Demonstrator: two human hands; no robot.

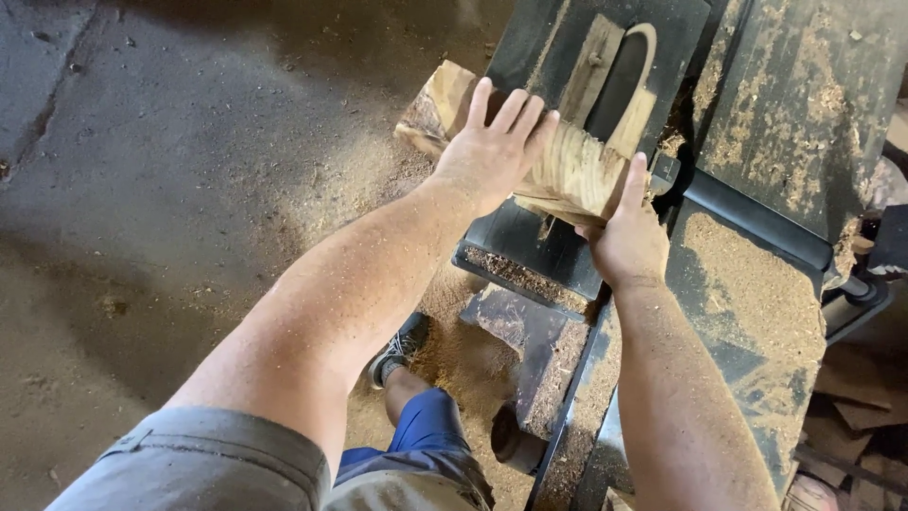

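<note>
— Where's the wood block (567, 161)?

— On the black, sawdusty saw bench (530, 241). My left hand (492, 151) lies flat on top, my right hand (629, 237) grips its near end.

— Heavy?

— Feels solid, stiff, rough-sawn, I'd judge; hold the sides.

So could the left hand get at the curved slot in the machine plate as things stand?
Probably yes. The left hand lies flat on the wood block, just short of the slot. The slot is uncovered beyond the block, with nothing between it and the fingers.
</note>
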